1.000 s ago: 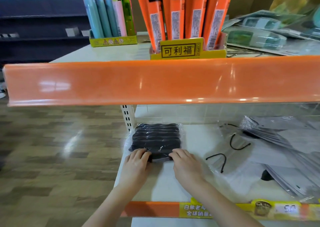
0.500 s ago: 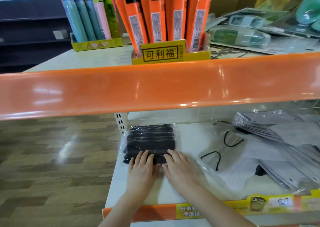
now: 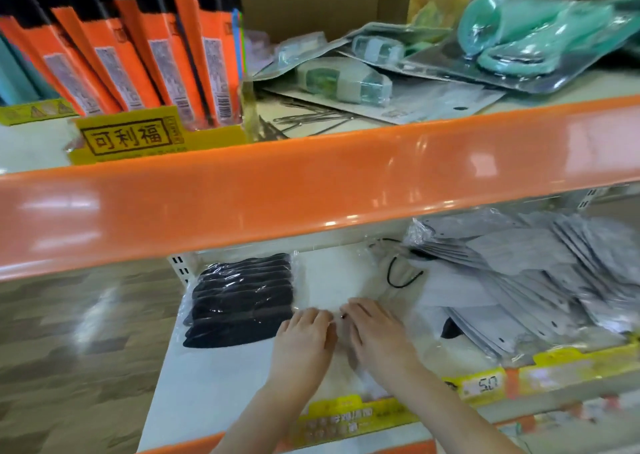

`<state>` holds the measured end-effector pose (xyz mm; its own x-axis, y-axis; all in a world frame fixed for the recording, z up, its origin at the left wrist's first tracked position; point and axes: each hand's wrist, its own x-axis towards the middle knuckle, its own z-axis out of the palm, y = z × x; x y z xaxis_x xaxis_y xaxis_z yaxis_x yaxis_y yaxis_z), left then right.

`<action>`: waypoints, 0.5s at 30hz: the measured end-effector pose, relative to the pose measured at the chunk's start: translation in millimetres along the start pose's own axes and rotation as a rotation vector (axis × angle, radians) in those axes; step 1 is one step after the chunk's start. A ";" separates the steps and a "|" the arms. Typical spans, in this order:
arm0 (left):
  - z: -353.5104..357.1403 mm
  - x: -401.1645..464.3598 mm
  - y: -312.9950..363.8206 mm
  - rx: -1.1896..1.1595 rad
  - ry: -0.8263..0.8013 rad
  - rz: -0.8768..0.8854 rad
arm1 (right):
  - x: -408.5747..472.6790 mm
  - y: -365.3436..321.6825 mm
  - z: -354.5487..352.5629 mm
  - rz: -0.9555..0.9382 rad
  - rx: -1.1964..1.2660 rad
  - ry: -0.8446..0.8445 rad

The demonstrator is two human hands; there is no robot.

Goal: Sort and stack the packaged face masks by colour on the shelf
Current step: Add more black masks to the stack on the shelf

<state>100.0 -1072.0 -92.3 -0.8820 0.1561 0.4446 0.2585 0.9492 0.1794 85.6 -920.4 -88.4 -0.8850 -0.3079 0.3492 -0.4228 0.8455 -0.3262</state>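
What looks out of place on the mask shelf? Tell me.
The grey mask packs at the right lie fanned and slumped, not squared. A black ear loop strays beside them. The black mask stack sits tidy.

Two hands: left hand (image 3: pixel 304 339), right hand (image 3: pixel 375 334). One black mask stack (image 3: pixel 240 299), one grey mask pile (image 3: pixel 540 280). Two orange shelf rails, upper (image 3: pixel 311 190).
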 end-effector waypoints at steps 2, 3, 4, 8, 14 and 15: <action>6.8 7.7 23.4 -0.026 -0.021 0.026 | -8.1 24.0 -9.4 0.010 -0.049 -0.004; 10.1 11.5 35.3 -0.035 -0.032 0.040 | -12.4 34.8 -15.2 0.034 -0.071 -0.019; 12.8 15.1 47.5 -0.042 -0.036 0.057 | -17.0 45.0 -21.1 0.041 -0.101 -0.008; 26.7 24.9 92.0 -0.109 -0.073 0.120 | -35.4 82.0 -41.2 0.061 -0.153 0.106; 47.2 35.8 141.4 -0.103 -0.170 0.164 | -57.0 121.3 -64.6 0.231 -0.232 0.091; 49.7 36.9 147.6 -0.090 -0.186 0.168 | -59.6 127.3 -67.4 0.249 -0.245 0.078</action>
<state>86.0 -912.5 -93.1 -0.8791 0.3647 0.3071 0.4337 0.8791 0.1978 97.7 -765.0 -91.6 -0.9335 -0.0527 0.3547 -0.1281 0.9729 -0.1926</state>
